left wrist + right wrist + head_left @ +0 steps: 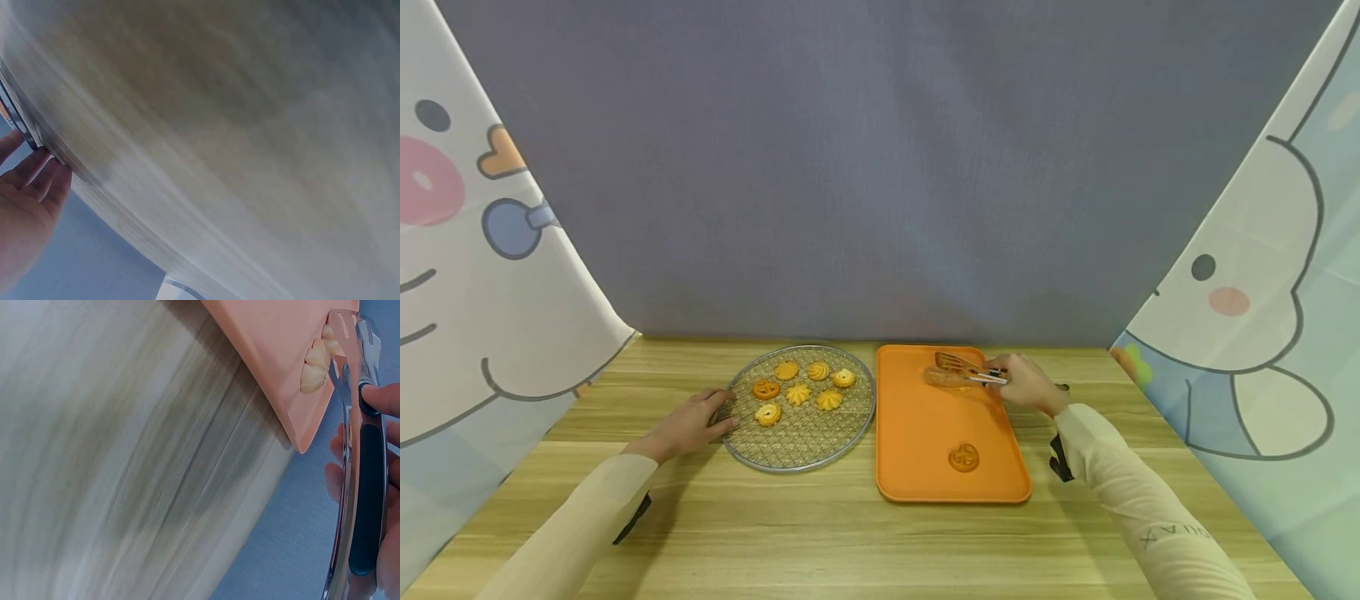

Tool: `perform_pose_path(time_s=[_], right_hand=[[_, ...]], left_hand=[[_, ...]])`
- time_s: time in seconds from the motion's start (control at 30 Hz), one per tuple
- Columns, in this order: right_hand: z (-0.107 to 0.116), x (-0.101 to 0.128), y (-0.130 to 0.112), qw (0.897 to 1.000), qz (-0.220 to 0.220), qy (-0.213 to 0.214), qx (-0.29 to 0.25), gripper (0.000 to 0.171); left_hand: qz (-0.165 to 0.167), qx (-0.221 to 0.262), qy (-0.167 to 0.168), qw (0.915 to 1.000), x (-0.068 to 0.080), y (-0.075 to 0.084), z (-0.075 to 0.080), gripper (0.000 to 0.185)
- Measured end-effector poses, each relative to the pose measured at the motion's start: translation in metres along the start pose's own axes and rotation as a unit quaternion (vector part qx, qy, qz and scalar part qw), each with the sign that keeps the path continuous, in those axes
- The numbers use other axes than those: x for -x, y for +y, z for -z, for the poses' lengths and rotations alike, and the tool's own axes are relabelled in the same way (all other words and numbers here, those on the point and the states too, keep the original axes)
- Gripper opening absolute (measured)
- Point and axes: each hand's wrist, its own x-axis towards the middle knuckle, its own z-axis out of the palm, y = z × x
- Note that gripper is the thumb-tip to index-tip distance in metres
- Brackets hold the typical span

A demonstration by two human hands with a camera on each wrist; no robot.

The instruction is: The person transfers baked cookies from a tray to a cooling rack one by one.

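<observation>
At the left, the round wire rack (800, 409) is touched at its left rim by the left hand (691, 425), whose fingers lie fairly straight against the metal edge and grip nothing. Open table (820, 542) is seen to the left of the rack and along the near edge. Six cookies (798, 393) are spread over the far half of the rack. Just right of it, the orange tray (925, 425) is set lengthwise, with one cookie (963, 457) near its near end. At the tray's far right, metal tongs (961, 372) are gripped by the right hand (1027, 384) and closed around a pale cookie (315, 361) just above the tray surface.
</observation>
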Motion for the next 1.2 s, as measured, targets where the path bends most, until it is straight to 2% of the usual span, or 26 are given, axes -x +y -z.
perform_pose_path(time_s=[0.97,1.2], right_hand=[[-0.0038,0.0023,0.0009,1.000,0.008,0.022,0.000,0.030],[-0.0020,0.0021,-0.0045,0.999,0.028,0.028,-0.010,0.029]], left_hand=[[0.000,0.004,0.000,1.0000,0.0005,0.0027,0.0011,0.046],[-0.004,0.003,0.002,1.0000,0.0009,0.0032,0.0016,0.045]])
